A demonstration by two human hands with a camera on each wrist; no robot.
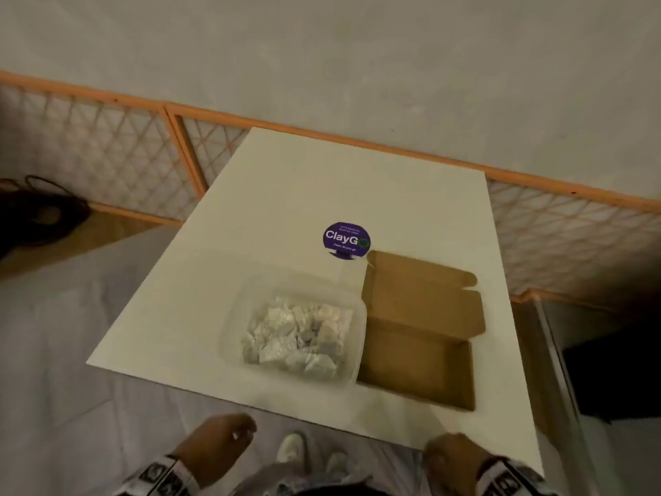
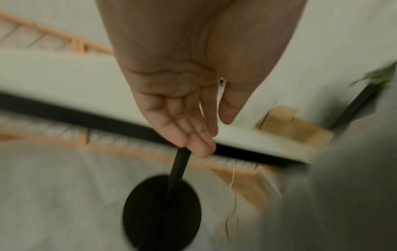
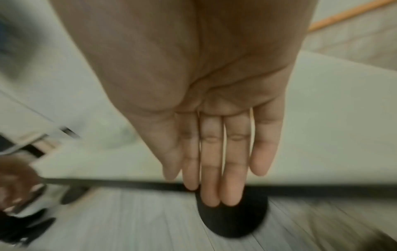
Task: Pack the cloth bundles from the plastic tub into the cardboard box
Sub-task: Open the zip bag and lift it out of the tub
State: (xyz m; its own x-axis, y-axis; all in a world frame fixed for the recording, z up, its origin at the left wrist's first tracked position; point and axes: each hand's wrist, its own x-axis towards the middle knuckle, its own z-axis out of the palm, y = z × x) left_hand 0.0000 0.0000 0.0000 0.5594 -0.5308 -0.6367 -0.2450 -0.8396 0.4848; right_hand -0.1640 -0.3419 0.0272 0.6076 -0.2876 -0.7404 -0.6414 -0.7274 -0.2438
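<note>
A clear plastic tub (image 1: 232, 316) sits near the front of the white table (image 1: 286, 180) and holds several pale cloth bundles (image 1: 297, 338). Touching its right side lies the brown cardboard box (image 1: 418, 363), open and empty, its lid flap (image 1: 415, 281) folded back. Both hands hang below the table's front edge and hold nothing. My left hand (image 1: 218, 442) is in front of the tub; in its wrist view the left hand (image 2: 193, 118) has straight fingers. My right hand (image 1: 454, 460) is in front of the box; the right hand (image 3: 214, 152) shows a flat open palm.
A round purple sticker (image 1: 346, 239) is stuck on the table behind the tub. An orange-framed lattice fence (image 1: 118, 145) runs behind the table. Under the table stand a black pole and round base (image 2: 163, 212). A dark bundle of cables (image 1: 39, 209) lies at the left.
</note>
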